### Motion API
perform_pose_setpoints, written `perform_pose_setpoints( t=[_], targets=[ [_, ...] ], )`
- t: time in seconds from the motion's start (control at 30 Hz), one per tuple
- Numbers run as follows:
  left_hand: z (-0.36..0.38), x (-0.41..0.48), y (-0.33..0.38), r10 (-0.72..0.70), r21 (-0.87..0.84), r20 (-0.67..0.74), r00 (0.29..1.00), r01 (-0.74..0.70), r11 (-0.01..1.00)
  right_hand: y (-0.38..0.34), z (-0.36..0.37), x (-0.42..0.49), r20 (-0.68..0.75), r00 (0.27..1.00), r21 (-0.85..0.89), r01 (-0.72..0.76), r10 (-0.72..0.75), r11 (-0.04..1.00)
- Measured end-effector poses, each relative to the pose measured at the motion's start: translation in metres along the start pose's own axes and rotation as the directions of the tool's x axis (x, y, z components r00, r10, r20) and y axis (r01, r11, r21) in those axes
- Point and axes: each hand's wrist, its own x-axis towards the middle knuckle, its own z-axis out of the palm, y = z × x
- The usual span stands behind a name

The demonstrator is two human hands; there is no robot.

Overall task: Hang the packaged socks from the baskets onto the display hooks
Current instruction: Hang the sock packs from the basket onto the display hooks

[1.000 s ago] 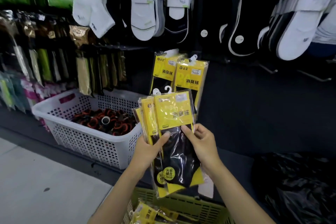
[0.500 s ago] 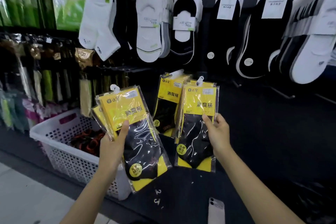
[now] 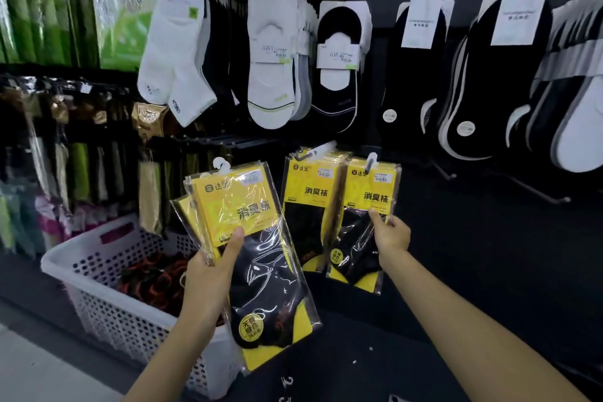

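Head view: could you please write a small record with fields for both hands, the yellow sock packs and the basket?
left hand: grips a stack of sock packs, thumb on the front
right hand: pinches a single sock pack by its right edge, raised to the display wall
hung sock packs: hang just left of that pack
hook state: cannot tell if that pack is on a hook
white basket: lower left, holds dark and orange items

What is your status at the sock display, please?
Left hand grips a stack of yellow packs. Right hand pinches one pack beside the hung packs. No obstruction seen.
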Motion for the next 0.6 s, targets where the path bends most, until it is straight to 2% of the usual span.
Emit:
perform_pose_setpoints(
  t=[0.13,0.27,0.33,0.4,0.5,0.6],
  targets=[
    [0.002,-0.004,-0.001,0.000,-0.030,0.075,0.997,0.002,1.000,-0.006,-0.007,0.002,-0.060,0.995,-0.032,-0.077,0.075,0.997],
    [0.005,-0.017,0.004,-0.001,-0.037,0.095,0.995,0.005,0.999,-0.012,-0.024,-0.032,-0.088,0.992,-0.057,0.082,-0.087,0.995],
    [0.008,-0.025,0.007,-0.008,-0.065,0.120,0.993,0.016,0.998,-0.014,-0.032,-0.062,0.004,0.985,-0.034,0.171,-0.171,0.985],
    [0.012,-0.034,0.011,-0.029,-0.080,0.139,0.990,0.040,0.996,-0.018,-0.039,-0.096,0.164,0.963,0.019,0.215,-0.215,0.976],
    [0.021,-0.049,0.017,-0.081,-0.069,0.178,0.981,0.094,0.993,-0.030,-0.043,-0.144,0.422,0.877,0.070,0.219,-0.228,0.973],
    [0.031,-0.065,0.027,-0.089,-0.109,0.208,0.974,0.114,0.987,-0.042,-0.046,-0.173,0.504,0.823,0.095,0.248,-0.262,0.964]
  ],
)
